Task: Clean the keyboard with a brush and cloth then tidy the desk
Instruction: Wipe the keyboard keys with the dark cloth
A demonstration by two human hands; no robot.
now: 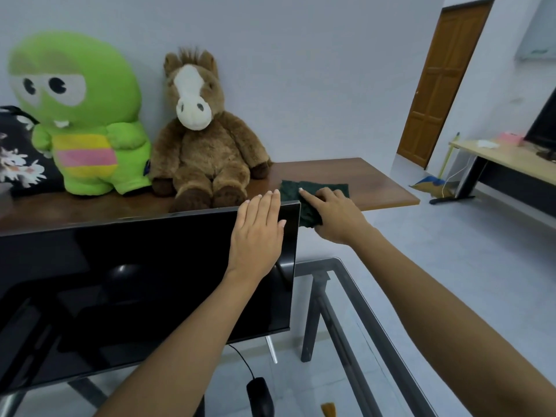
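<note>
A dark green cloth (313,192) is being held down on the brown wooden bench (376,182) just right of the black monitor (120,284), whose upper right corner is standing between the camera and the cloth's near left part. The right hand (334,216) is lying on the cloth with its forefinger stretched out along the fabric and the other fingers curled into its near fold, so the grip is being kept on the cloth. The left hand (258,233) is being held flat and wide in front of the monitor's upper right corner, fingers straight and together, nothing in its grip; whether it is touching the screen cannot be told. Behind the monitor, to its upper left, a green plush toy (81,115) and a brown plush horse (201,130) are sitting against the wall, the horse's foot near the cloth's left edge. A flowered dark cushion (18,152) is being cut off at the left margin. Below the monitor a black mouse (260,397) with its cable is lying on a glass-topped bench (361,311), and a yellowish object (328,410) is being cut off by the bottom margin. Bare wood is showing right of the cloth up to the bench's far right edge.
</note>
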